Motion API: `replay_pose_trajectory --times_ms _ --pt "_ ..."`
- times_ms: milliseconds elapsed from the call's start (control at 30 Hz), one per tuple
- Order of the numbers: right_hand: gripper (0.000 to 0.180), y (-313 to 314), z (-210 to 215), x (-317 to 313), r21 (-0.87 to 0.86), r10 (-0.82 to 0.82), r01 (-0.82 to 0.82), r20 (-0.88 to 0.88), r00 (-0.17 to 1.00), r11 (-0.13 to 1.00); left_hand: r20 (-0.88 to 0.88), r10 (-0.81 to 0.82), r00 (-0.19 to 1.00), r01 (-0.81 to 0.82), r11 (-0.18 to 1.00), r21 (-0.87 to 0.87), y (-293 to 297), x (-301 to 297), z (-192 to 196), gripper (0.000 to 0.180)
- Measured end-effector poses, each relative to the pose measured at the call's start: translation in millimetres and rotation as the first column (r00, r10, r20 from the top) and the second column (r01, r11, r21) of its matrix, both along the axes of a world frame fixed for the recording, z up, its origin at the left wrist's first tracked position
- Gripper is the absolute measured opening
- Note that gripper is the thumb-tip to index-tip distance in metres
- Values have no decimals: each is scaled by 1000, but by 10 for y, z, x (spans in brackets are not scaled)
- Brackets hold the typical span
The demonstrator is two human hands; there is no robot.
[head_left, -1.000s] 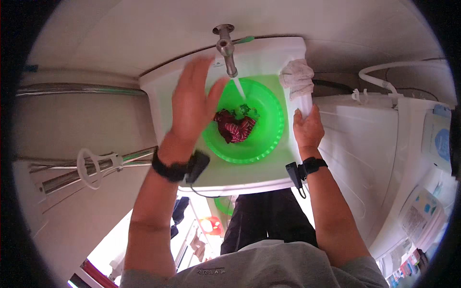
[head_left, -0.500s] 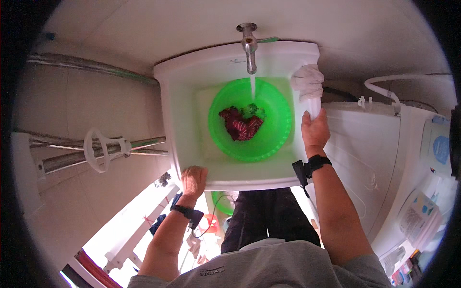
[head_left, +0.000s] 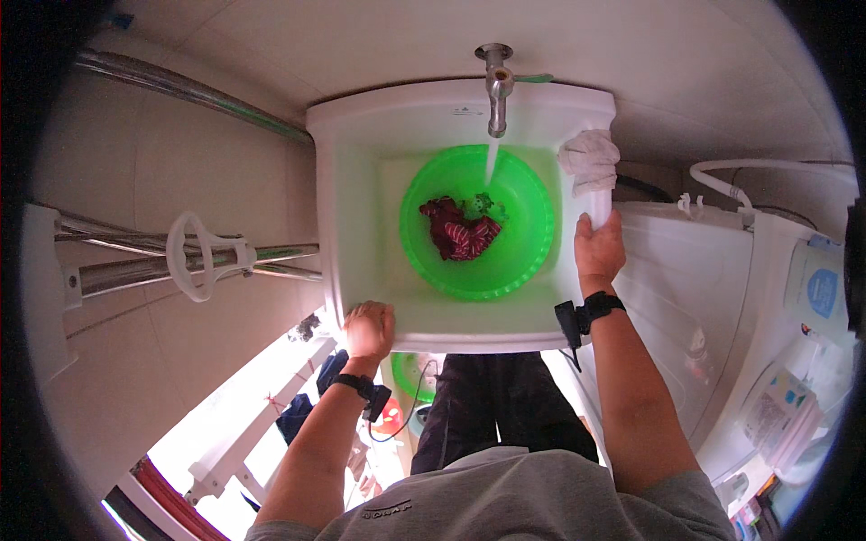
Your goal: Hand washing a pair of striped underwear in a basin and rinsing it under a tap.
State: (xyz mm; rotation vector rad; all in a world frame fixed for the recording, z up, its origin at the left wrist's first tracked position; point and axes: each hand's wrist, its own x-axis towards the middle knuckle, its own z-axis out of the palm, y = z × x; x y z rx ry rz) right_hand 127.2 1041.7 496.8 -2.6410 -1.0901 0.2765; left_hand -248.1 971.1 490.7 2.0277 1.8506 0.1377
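Note:
Inside the white sink sits a green plastic basin. A dark red cloth with white stripes lies bunched in the basin. Water runs into it from the metal tap. My left hand is curled over the sink's front left corner. With my right hand I grip the sink's right rim, thumb on top and fingers over the outer side. Just beyond that hand, a pale wet cloth is draped over the same rim. Neither hand touches the basin.
On the right stands a white washing machine with a pale hose behind it. Metal rails with a white ring-shaped holder run along the left wall. Below the sink another green basin shows by my legs.
The view has shifted slightly, so the sink and basin appear a little to the right. Both hands stay on the rim, and the water keeps running.

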Motion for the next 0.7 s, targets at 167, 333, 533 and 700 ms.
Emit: replay_pose_trajectory --times_ms 167,333,533,700 --pt "48 -19 -39 14 6 -10 10 -1 1000 1000 -64 -38 997 37 999 -22 8 9 22 24" --pt "50 0 17 -17 13 -10 11 -27 1000 1000 -19 -18 1000 19 998 52 -15 -21 -33 22" --pt "51 -12 -42 15 6 -13 13 -5 1000 1000 -1 -47 999 47 996 78 -18 -29 -47 19" --pt "51 -8 -26 -2 20 -2 2 3 1000 1000 -15 -37 999 38 995 94 -33 -39 -67 18"
